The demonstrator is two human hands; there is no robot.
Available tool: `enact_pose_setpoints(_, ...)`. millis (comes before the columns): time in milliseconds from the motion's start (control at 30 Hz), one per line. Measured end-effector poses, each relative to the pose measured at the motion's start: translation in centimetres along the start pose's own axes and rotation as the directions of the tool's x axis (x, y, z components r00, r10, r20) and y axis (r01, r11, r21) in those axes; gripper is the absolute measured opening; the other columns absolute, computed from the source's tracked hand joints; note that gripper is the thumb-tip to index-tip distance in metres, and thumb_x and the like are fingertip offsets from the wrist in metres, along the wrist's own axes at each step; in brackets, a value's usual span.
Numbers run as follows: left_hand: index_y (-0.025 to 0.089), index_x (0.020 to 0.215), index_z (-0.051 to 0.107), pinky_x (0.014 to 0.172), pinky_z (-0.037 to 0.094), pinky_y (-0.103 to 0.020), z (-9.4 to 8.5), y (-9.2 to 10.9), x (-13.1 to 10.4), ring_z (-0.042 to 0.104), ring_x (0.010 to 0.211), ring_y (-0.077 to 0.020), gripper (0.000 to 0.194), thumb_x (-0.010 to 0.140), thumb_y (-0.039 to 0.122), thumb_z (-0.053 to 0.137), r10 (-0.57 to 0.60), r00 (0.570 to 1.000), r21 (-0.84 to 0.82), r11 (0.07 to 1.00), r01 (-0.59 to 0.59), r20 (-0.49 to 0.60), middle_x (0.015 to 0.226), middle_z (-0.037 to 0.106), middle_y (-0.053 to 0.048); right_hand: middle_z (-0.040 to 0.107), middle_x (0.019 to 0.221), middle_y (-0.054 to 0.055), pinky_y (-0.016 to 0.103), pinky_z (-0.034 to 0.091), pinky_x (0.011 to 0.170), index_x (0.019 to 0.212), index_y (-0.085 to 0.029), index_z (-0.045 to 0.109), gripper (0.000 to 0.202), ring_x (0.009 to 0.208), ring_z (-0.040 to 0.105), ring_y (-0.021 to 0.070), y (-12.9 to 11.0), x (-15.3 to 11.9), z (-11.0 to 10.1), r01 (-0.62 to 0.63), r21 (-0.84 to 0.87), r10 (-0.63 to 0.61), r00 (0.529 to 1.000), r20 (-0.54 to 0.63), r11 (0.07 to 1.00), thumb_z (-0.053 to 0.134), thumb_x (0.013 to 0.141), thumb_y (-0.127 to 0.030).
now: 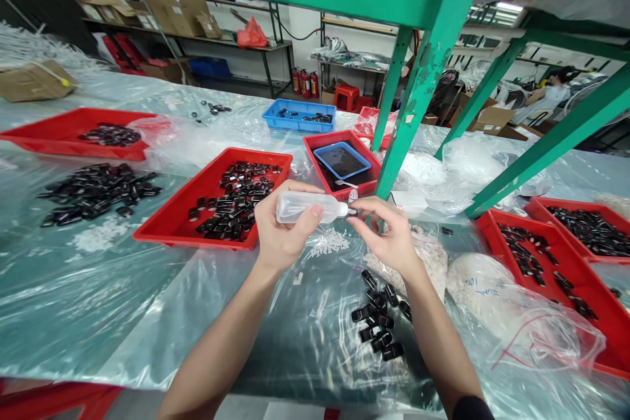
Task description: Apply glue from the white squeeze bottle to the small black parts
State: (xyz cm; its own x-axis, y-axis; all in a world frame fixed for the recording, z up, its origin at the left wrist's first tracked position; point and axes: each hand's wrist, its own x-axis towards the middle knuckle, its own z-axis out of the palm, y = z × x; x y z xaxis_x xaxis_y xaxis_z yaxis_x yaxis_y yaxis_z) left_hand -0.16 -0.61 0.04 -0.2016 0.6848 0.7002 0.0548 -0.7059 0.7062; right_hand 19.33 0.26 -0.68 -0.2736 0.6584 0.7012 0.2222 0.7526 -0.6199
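A translucent white squeeze bottle (pixel 302 208) lies nearly level in my left hand (pixel 281 230), its fingers and thumb wrapped round it and its tip pointing right. My right hand (pixel 386 230) pinches a small black piece (pixel 352 211) at the bottle's tip; the fingers partly hide it. Beneath the hands, small white bits (pixel 329 242) are scattered on the plastic-covered table (pixel 207 315). A loose pile of black pieces (pixel 378 318) lies beside my right forearm. Left of my left hand, a red tray (pixel 172 226) holds many black pieces.
A green metal post (pixel 418 85) rises just beyond my right hand. Bags of white bits (pixel 475 279) and red trays (pixel 608 335) stand at the right. A red bin (pixel 319 174) holding a small blue tray (pixel 343 159) sits ahead. A person (pixel 548 95) is at the far right.
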Motion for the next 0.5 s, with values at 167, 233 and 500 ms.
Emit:
enact_pose_setpoints(167,0.019,0.088,0.078,0.055,0.048,-0.023,-0.1,-0.1,0.0,0.064,0.063,-0.0134,0.025,0.084,0.044,0.079,-0.03,1.0,-0.004,1.0,0.03,-0.002,0.078,0.075,-0.004,0.075,0.096,0.001,0.027,0.042,0.053,0.108,-0.023,0.073,0.013,0.07,0.062,0.012,-0.1,0.0,0.1,-0.01,0.002,0.01,1.0,-0.003,1.0,0.072,0.096,-0.019)
enact_pose_setpoints(233,0.019,0.088,0.079,0.054,0.047,-0.024,-0.1,-0.3,-0.1,0.063,0.063,-0.0139,0.029,0.083,0.048,0.079,-0.079,0.997,-0.029,0.996,0.079,-0.005,0.079,0.074,-0.005,0.074,0.093,0.001,0.027,0.042,0.053,0.107,-0.023,0.073,0.012,0.069,0.062,0.0122,-0.1,0.0,0.1,-0.036,0.016,0.036,0.999,-0.007,0.999,0.072,0.095,-0.02)
enact_pose_setpoints(500,0.017,0.08,0.076,0.045,0.03,-0.022,1.6,-0.2,-0.1,0.045,0.051,-0.0077,0.032,0.076,0.049,0.082,-0.381,0.925,-0.376,0.856,0.356,0.008,0.068,0.062,-0.001,0.071,0.079,0.0,0.025,0.042,0.052,0.103,-0.02,0.068,0.017,0.061,0.06,0.0125,-0.2,0.1,0.2,-0.239,0.228,0.244,0.97,0.009,0.944,0.074,0.091,-0.031)
